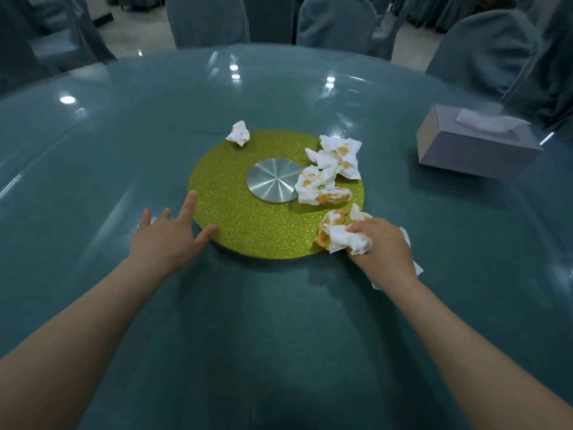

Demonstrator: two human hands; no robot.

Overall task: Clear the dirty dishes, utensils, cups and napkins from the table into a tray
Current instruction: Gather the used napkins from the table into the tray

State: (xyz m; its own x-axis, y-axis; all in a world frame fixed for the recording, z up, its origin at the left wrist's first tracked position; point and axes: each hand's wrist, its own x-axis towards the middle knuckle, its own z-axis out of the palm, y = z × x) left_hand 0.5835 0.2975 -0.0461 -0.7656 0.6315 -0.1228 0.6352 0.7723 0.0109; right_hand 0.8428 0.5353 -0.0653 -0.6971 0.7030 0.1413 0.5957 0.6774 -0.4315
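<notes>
Several crumpled white napkins stained orange lie on a glittery green turntable disc [235,212] with a silver hub [273,180]. My right hand [381,246] grips one stained napkin [338,234] at the disc's near right edge. Two more stained napkins sit just beyond it, one at the hub's right [319,187] and one farther back [338,156]. A small crumpled napkin [238,134] rests at the disc's far edge. My left hand [169,234] is spread flat, fingers straight, touching the disc's near left rim. No tray is in view.
The round table [124,135] has a glossy teal cover. A grey tissue box [477,142] with a tissue sticking out stands at the right. Covered chairs [207,20] ring the far side of the table.
</notes>
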